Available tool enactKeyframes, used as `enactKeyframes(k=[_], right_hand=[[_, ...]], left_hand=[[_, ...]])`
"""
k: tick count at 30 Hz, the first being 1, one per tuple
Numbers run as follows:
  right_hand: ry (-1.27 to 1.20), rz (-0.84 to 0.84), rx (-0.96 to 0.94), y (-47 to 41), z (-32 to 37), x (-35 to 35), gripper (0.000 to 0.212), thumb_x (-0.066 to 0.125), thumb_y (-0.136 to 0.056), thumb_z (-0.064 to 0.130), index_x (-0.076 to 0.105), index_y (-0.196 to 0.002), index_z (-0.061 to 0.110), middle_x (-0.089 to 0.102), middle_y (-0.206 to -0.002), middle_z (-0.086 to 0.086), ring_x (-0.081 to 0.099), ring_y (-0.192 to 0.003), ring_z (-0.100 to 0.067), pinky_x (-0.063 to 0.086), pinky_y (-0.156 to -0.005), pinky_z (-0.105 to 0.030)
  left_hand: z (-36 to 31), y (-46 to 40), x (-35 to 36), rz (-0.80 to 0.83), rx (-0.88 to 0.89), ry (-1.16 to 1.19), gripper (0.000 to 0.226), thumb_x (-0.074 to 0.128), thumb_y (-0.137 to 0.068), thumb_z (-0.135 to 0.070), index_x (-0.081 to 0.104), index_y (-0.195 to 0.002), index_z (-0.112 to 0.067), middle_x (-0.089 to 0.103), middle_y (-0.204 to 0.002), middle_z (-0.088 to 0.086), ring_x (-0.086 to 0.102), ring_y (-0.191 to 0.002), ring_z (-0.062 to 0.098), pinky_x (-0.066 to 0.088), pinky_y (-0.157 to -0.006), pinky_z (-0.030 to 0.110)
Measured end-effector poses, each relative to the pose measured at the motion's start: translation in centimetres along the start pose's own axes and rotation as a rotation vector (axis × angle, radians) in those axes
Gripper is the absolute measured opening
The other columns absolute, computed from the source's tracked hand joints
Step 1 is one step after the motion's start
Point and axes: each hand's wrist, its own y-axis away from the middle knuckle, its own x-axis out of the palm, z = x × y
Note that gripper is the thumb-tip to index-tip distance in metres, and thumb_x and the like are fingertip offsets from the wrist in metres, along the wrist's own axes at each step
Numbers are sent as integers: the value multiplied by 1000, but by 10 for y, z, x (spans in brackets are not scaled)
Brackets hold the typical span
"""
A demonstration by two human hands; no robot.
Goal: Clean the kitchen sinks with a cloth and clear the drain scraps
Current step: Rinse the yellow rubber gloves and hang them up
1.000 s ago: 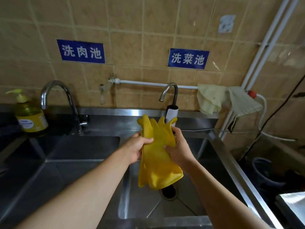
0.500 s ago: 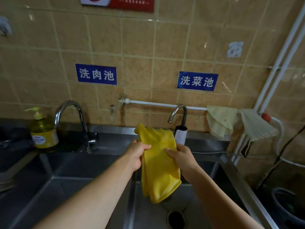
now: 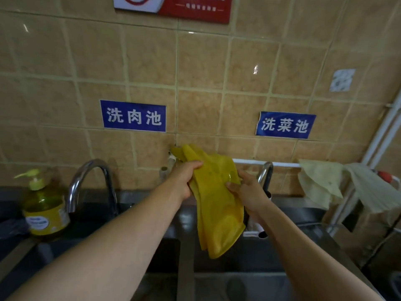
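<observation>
Raised higher – limp yellow rubber gloves (image 3: 217, 205) | left hand (image 3: 184, 181), right hand (image 3: 249, 194) both gripping them

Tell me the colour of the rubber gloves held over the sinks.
Yellow rubber gloves, plain with no pattern; seen in the head view.

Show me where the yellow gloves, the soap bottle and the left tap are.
Yellow gloves (image 3: 219, 211): head view, middle of the hanging part.
Soap bottle (image 3: 44, 213): head view, bottle body.
Left tap (image 3: 91, 168): head view, top of the curved spout.
</observation>
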Motion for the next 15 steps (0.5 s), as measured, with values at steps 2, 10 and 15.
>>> enactKeyframes(k=[2,10,15], right_hand=[[-7,-15,-30,-17,12,8,29,54,-93,5,57,-120,15,67,-110,-7,65,-95,-21,55,-77,-33],[8,-23,-17,-76,21,32,33,60,-85,-2,57,-115,11,64,-109,-10,62,-90,-21,54,-65,-27],[292,-112,-176,-115,20,52,37,54,-83,-9,53,-113,13,59,-94,-6,56,-84,-19,47,-63,-22]], left_hand=[[-19,-12,-3,6,-10,1,37,49,-97,-15,49,-131,-3,53,-133,21,50,-124,35,40,-93,47],[-72,-55,-14,-13,44,114,40,46,-98,-9,42,-138,-4,48,-139,20,47,-127,35,34,-103,51],[-86,-68,-36,-27,74,260,44,49,-95,-7,41,-138,-9,50,-137,17,46,-126,37,34,-102,54]])
